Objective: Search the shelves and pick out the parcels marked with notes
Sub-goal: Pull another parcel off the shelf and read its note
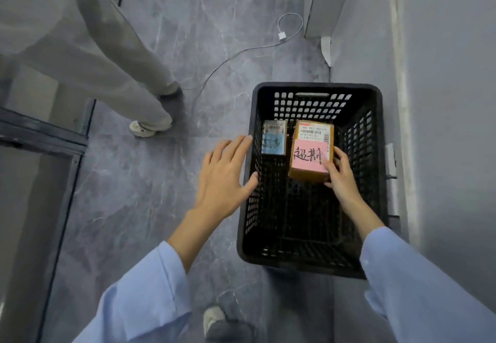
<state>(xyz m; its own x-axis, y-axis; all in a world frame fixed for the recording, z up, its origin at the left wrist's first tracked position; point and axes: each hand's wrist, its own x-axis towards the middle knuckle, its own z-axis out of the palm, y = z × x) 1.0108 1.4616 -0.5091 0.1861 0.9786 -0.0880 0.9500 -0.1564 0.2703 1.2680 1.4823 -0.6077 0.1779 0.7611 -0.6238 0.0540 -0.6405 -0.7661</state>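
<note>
A black plastic crate stands on the grey floor against the right wall. Inside, my right hand grips the near right corner of a brown parcel carrying a pink handwritten note. A smaller parcel with a blue note lies at the crate's far left corner. My left hand hovers with spread fingers beside the crate's left wall, its thumb at the rim, holding nothing.
Another person's legs and shoes stand on the floor at the left. A white cable with a plug trails across the floor behind the crate. A dark metal shelf frame runs along the left edge. My own shoe is below.
</note>
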